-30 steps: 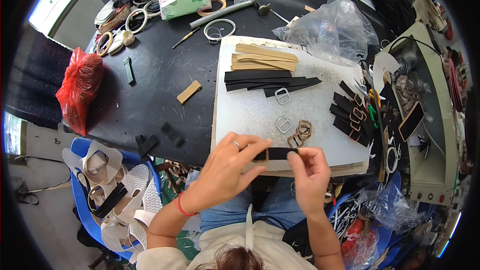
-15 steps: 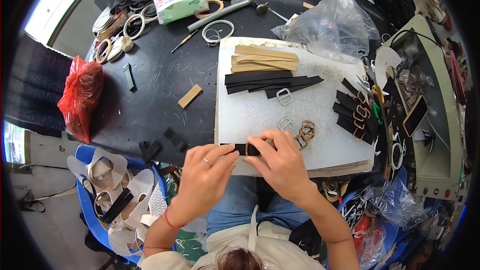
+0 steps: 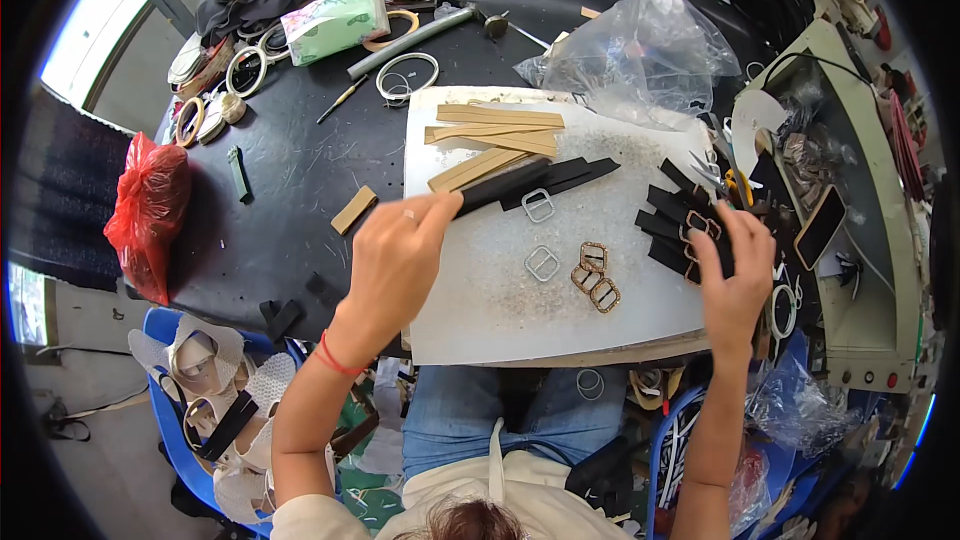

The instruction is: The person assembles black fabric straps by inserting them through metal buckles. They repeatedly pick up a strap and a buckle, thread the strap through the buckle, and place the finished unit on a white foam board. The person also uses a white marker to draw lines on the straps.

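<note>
My left hand (image 3: pixel 400 250) is closed on the near end of a black strap (image 3: pixel 510 183), which slants up from its fingers beside the other black straps (image 3: pixel 580 175). Tan straps (image 3: pixel 500 116) lie just beyond. At the right of the white board (image 3: pixel 470 320), my right hand (image 3: pixel 738 275) spreads thumb and fingers over a row of black straps with bronze-coloured buckles (image 3: pixel 700 225); its fingertips partly hide them. Between my hands lie two silver buckles (image 3: pixel 541 263) and three loose bronze-coloured buckles (image 3: pixel 604 295).
Scissors (image 3: pixel 735 185) lie beyond my right hand. A clear plastic bag (image 3: pixel 640 45) covers the board's far edge. On the dark table are a short tan strip (image 3: pixel 354 209), a red bag (image 3: pixel 150 215) and a hammer (image 3: pixel 420 43). A blue bin (image 3: pixel 180 440) stands at lower left.
My hands have moved apart from the near edge, where they held a black strap with a buckle. My left hand now grips another black strap; my right is at the buckled row. The bronze-coloured buckles lie spread.
</note>
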